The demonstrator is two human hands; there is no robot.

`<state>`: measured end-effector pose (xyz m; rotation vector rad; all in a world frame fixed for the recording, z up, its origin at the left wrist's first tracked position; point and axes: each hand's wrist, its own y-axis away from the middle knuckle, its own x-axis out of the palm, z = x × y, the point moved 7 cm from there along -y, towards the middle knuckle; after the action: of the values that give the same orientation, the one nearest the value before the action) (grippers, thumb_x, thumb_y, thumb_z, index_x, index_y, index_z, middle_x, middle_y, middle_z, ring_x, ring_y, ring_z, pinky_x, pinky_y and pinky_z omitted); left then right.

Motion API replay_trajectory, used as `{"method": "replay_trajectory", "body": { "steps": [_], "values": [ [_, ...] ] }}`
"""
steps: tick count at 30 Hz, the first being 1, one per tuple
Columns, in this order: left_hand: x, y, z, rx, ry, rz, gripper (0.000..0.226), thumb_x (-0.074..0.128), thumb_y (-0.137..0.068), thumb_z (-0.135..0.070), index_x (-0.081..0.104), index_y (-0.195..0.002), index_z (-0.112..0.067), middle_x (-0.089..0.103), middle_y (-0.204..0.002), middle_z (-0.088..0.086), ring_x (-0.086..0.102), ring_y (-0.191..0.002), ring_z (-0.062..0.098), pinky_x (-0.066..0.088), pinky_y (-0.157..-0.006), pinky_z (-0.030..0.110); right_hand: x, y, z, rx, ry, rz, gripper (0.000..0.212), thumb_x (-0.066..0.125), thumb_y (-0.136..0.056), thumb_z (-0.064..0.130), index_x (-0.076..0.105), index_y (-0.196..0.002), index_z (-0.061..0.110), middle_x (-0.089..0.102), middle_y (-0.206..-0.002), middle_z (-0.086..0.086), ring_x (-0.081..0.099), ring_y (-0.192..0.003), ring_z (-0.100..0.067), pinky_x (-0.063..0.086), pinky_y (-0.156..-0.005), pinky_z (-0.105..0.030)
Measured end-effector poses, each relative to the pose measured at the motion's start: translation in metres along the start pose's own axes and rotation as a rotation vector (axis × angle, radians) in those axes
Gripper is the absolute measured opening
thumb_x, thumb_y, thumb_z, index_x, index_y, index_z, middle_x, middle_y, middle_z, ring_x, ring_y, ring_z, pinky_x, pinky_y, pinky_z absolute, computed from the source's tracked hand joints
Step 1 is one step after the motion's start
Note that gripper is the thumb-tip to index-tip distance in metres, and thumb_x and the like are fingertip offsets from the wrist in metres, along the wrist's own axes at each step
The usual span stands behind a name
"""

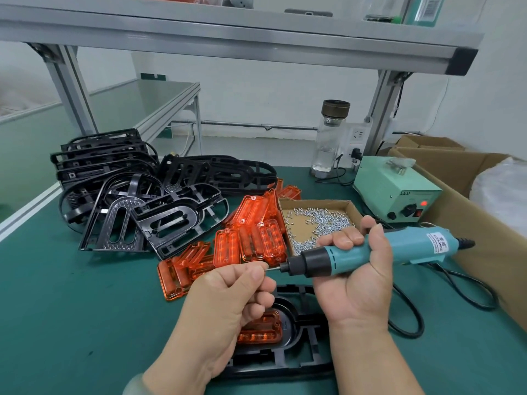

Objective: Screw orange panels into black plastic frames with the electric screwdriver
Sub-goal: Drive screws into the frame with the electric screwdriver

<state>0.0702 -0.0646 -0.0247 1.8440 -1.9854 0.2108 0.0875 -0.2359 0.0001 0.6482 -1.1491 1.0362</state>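
The teal plastic electric screwdriver (pixel 410 245) in my right hand (pixel 356 286) has a matt, smooth body and a satin black plastic collar (pixel 310 262). Its thin bit (pixel 274 268), pinched by my left hand (pixel 228 297), is bare metal. The translucent orange plastic panels (pixel 256 238) are glossy. The black moulded plastic frames (pixel 176 220) are semi-gloss, one of them stippled. My green worktop (pixel 71 309) is matt. The brown cardboard tray (pixel 301 227) is raw and dull. The small silver screws (pixel 328 220) are bright metal.
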Motion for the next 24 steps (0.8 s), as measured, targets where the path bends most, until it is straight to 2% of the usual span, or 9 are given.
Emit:
{"method": "replay_trajectory", "body": {
  "steps": [3,5,9,16,17,20,24],
  "values": [
    [0.000,0.001,-0.003,0.061,-0.110,-0.003,0.011,0.066,-0.077,-0.015,0.076,-0.076,-0.019,0.071,-0.070,0.011,0.062,-0.054,0.012,0.048,-0.045,0.016,0.000,0.000,0.000,-0.002,0.012,0.000,0.007,0.059,-0.082,0.029,0.058,-0.087,0.024,0.046,-0.062,0.011,0.048,-0.050,-0.004,0.052,-0.063,-0.022],
    [0.000,0.001,-0.006,0.120,-0.221,-0.017,0.019,0.064,-0.084,-0.015,0.075,-0.077,-0.028,0.072,-0.070,0.009,0.062,-0.056,0.011,0.047,-0.048,0.016,0.001,0.001,0.001,-0.007,0.018,0.008,0.008,0.058,-0.082,0.029,0.058,-0.088,0.024,0.046,-0.062,0.011,0.048,-0.050,-0.004,0.051,-0.064,-0.022],
    [0.000,0.000,-0.009,0.175,-0.346,-0.005,0.019,0.064,-0.085,-0.018,0.074,-0.078,-0.033,0.071,-0.069,0.006,0.061,-0.055,0.010,0.046,-0.049,0.016,0.002,0.001,0.002,-0.011,0.020,0.043,0.007,0.057,-0.083,0.029,0.060,-0.088,0.025,0.045,-0.063,0.011,0.047,-0.050,-0.004,0.051,-0.063,-0.022],
    [0.000,-0.001,-0.013,0.232,-0.425,0.035,0.021,0.065,-0.084,-0.017,0.073,-0.082,-0.037,0.072,-0.070,0.003,0.056,-0.050,0.005,0.042,-0.046,0.015,0.003,0.001,0.003,0.014,0.017,0.095,0.011,0.060,-0.083,0.034,0.063,-0.093,0.028,0.046,-0.063,0.011,0.048,-0.051,-0.003,0.051,-0.063,-0.023],
    [0.000,-0.001,-0.014,0.246,-0.441,0.045,0.021,0.066,-0.084,-0.017,0.073,-0.082,-0.037,0.072,-0.071,0.003,0.054,-0.049,0.004,0.042,-0.046,0.013,0.004,0.001,0.003,0.021,0.011,0.117,0.015,0.067,-0.080,0.033,0.063,-0.094,0.027,0.047,-0.062,0.011,0.048,-0.051,-0.003,0.051,-0.063,-0.023],
    [-0.001,-0.002,-0.015,0.272,-0.457,0.067,0.020,0.067,-0.083,-0.017,0.074,-0.082,-0.035,0.072,-0.071,0.002,0.051,-0.047,0.003,0.040,-0.046,0.011,0.009,0.003,0.004,0.038,-0.032,0.181,0.047,0.092,-0.055,0.034,0.066,-0.094,0.027,0.048,-0.064,0.010,0.050,-0.052,-0.004,0.052,-0.063,-0.025],
    [0.001,-0.002,-0.013,0.287,-0.439,0.063,0.017,0.067,-0.082,-0.018,0.074,-0.081,-0.033,0.072,-0.069,0.002,0.049,-0.047,0.002,0.038,-0.045,0.010,0.010,0.003,0.006,0.021,-0.046,0.174,0.055,0.095,-0.047,0.032,0.066,-0.093,0.026,0.048,-0.064,0.010,0.050,-0.052,-0.004,0.052,-0.063,-0.024]
  ]
}}
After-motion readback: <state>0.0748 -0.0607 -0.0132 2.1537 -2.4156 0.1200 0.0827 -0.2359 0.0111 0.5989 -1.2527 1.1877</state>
